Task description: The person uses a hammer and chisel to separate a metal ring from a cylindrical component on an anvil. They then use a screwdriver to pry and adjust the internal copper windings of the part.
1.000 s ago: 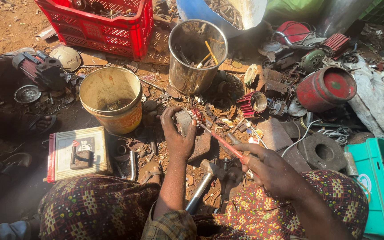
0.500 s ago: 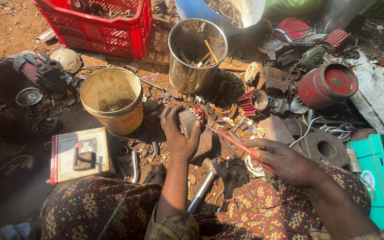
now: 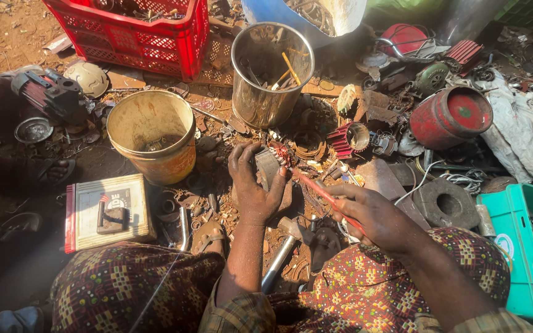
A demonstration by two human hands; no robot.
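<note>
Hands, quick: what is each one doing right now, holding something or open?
Left hand: closed around a small metal part wound with copper wire.
Right hand: closed on a red-handled tool, its tip at that part.

Open-air scrap yard, dirt ground (image 3: 7,37), scattered motor parts (image 3: 350,139), red crate (image 3: 137,34)

Bare reddish-brown dirt ground (image 3: 7,37) serves as the floor, lit by hard sunlight at the upper left, with deep shadow along the left edge. Scrap metal litters it. A red plastic crate (image 3: 137,34) stands at the top, a dented steel bucket (image 3: 269,71) beside it, a yellow plastic bucket (image 3: 155,135) lower left. A red cylinder (image 3: 448,117) lies right, a teal crate (image 3: 525,246) at the right edge.
</note>
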